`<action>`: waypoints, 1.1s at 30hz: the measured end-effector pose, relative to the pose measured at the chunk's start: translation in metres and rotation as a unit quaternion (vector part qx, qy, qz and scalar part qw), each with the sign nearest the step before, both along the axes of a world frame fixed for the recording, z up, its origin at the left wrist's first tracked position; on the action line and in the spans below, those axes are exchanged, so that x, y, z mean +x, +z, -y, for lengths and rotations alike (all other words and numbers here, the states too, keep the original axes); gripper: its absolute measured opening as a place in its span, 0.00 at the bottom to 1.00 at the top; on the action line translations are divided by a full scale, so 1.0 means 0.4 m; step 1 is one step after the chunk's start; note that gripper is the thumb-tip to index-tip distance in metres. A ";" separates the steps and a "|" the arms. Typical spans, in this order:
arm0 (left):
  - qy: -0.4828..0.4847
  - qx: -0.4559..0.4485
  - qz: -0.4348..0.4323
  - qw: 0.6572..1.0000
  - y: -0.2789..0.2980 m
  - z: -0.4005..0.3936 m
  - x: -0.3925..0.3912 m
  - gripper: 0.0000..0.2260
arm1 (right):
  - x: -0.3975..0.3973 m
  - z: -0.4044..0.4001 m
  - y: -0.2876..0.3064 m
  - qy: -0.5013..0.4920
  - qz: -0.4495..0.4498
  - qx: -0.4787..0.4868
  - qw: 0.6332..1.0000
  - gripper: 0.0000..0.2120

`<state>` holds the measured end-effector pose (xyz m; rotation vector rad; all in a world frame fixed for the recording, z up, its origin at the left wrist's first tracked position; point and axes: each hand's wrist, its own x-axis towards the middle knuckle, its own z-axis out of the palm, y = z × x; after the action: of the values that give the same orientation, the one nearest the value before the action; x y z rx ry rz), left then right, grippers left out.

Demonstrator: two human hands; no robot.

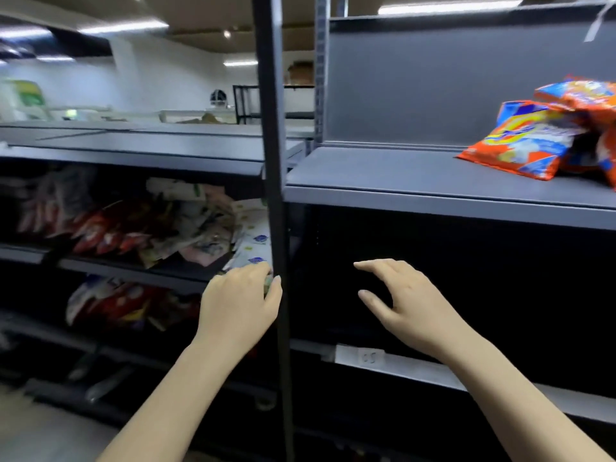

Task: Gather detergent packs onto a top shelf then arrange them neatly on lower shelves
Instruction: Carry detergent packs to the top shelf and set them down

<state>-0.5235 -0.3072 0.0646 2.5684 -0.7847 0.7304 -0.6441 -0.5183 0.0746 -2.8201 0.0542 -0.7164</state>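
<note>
L hand [238, 303] is reached to white packs [253, 241] — grip can't be told; R hand [405, 301] is held spread, empty — orange packs [520, 145] are piled on top shelf [400, 181].

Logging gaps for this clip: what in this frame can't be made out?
- Orange detergent packs on the top shelf, head view: cut by the right edge, so the count is unclear.
- Left hand: fingertips hidden behind the black upright post; whether it holds anything cannot be told.
- Bay behind the right hand: too dark to see its contents.
- Mixed packs on the left shelves: motion-blurred, labels unreadable.
</note>
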 end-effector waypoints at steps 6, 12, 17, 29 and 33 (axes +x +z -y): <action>0.081 0.000 -0.006 0.997 -0.040 -0.186 0.099 0.13 | 0.165 -0.137 -0.032 0.077 -0.016 -0.010 0.997 0.20; 0.141 0.009 -0.024 0.990 -0.073 -0.345 0.210 0.15 | 0.340 -0.253 -0.067 0.135 -0.041 -0.012 0.990 0.18; 0.183 0.023 -0.019 0.983 -0.097 -0.448 0.340 0.16 | 0.506 -0.329 -0.104 0.157 -0.058 -0.009 0.986 0.17; 0.196 0.051 -0.040 0.978 -0.122 -0.636 0.819 0.16 | 1.012 -0.507 -0.162 0.143 -0.105 0.030 0.984 0.18; 0.200 0.064 -0.039 0.977 -0.139 -0.696 0.936 0.17 | 1.148 -0.536 -0.173 0.147 -0.154 0.087 0.973 0.20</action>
<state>-0.1491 -0.0286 0.0092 2.8915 -0.2967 0.7051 -0.1850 -0.3038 0.0054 -2.6617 -0.2315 -0.1966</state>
